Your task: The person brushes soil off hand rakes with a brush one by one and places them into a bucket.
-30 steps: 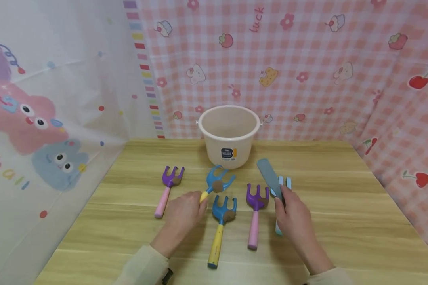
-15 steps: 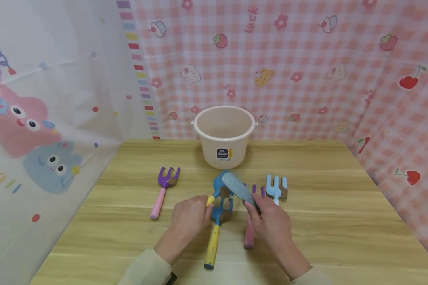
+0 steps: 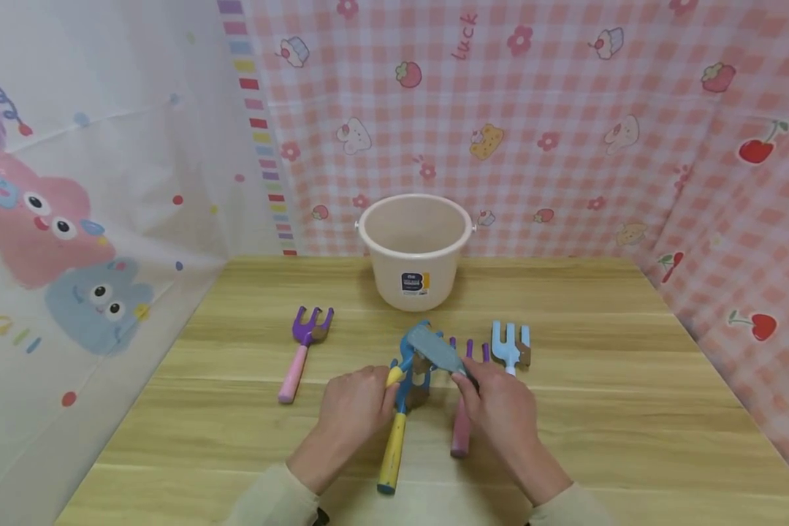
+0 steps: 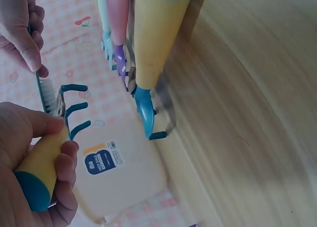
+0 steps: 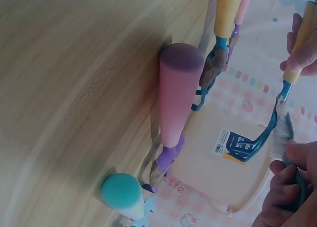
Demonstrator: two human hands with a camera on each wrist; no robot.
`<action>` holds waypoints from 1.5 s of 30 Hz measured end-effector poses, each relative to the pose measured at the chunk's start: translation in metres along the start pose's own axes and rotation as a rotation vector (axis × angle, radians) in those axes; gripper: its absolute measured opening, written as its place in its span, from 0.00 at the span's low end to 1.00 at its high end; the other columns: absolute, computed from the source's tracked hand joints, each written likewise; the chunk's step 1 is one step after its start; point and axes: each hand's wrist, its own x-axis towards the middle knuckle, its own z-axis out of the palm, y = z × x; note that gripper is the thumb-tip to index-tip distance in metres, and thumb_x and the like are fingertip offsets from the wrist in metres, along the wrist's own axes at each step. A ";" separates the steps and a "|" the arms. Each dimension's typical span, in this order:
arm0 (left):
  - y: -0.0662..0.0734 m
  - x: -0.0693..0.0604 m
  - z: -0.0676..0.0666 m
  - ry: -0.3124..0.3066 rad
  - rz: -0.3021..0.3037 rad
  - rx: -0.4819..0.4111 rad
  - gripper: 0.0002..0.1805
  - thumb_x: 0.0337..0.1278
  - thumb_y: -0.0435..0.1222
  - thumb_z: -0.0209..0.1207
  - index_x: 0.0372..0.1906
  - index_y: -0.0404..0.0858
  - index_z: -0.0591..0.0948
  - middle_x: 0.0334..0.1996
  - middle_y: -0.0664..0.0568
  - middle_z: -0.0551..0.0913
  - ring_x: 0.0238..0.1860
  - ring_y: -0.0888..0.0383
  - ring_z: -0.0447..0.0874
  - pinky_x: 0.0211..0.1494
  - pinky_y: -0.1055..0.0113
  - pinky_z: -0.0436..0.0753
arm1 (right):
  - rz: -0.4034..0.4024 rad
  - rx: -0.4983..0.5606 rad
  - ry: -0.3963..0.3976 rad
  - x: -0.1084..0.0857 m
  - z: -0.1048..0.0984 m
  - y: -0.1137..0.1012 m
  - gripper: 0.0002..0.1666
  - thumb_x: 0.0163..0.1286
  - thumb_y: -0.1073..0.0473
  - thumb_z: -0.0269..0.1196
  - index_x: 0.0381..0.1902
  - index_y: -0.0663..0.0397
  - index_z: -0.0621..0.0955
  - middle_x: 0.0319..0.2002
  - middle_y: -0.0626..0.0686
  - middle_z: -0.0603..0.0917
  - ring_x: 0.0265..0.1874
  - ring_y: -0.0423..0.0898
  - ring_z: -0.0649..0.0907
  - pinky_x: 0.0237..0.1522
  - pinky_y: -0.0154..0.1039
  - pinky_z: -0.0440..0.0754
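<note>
My left hand [image 3: 353,405] grips the yellow handle of a small blue garden hand fork [image 4: 42,160], its prongs raised off the table. Brown, mud-like dirt clings to the base of the prongs. My right hand [image 3: 502,405] holds a grey-green brush [image 3: 437,349] by its handle. In the left wrist view the white bristles [image 4: 48,95] face the fork's dirty part and appear to touch it. From above, the brush hides much of the fork's head. Below them a second blue fork with a yellow handle [image 3: 391,453] lies on the table, dirt on its head.
A cream bucket [image 3: 414,288] stands at the back middle. A purple fork with a pink handle [image 3: 294,372] lies to the left, another pink-handled fork [image 3: 461,431] partly under my right hand, and a light blue fork [image 3: 511,343] to its right. All carry brown dirt.
My right hand has brought the brush leftward from above the light blue fork onto the fork in my left hand. My left hand has shifted slightly right, keeping its grip.
</note>
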 end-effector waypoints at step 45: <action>-0.001 0.004 -0.004 -0.074 -0.010 0.010 0.16 0.62 0.44 0.63 0.22 0.42 0.73 0.15 0.57 0.67 0.15 0.61 0.64 0.16 0.67 0.66 | 0.090 -0.053 -0.107 0.005 0.001 -0.003 0.20 0.68 0.50 0.66 0.55 0.51 0.84 0.33 0.55 0.86 0.22 0.50 0.79 0.18 0.43 0.72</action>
